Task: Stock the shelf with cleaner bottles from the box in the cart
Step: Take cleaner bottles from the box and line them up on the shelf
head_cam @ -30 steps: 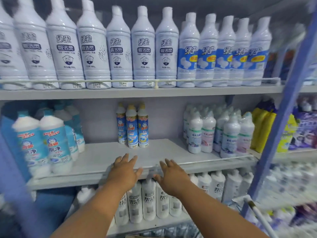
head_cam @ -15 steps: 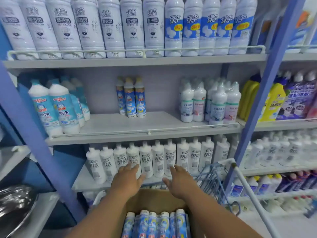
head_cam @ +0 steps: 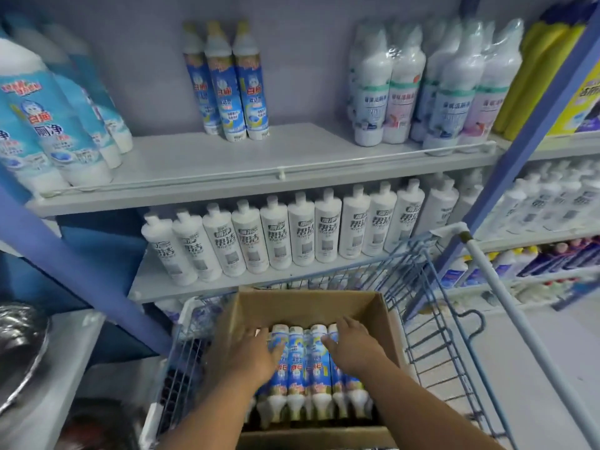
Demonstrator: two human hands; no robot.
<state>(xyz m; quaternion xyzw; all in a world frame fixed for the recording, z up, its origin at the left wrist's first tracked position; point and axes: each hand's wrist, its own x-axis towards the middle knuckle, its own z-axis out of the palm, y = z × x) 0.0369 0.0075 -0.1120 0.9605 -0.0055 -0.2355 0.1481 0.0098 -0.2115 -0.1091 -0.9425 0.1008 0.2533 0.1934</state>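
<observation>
Straight ahead stands a grey metal shelf (head_cam: 292,157) with blue uprights, three blue-labelled cleaner bottles (head_cam: 227,82) upright at its back and much bare board in front of them. Below it, a blue wire shopping cart (head_cam: 431,319) holds an open brown cardboard box (head_cam: 308,303). Inside the box, a row of matching blue-and-white cleaner bottles (head_cam: 303,362) lies flat. The left hand (head_cam: 255,355) and right hand (head_cam: 354,344) rest palms down on the row, fingers straight and slightly spread, curled around nothing.
</observation>
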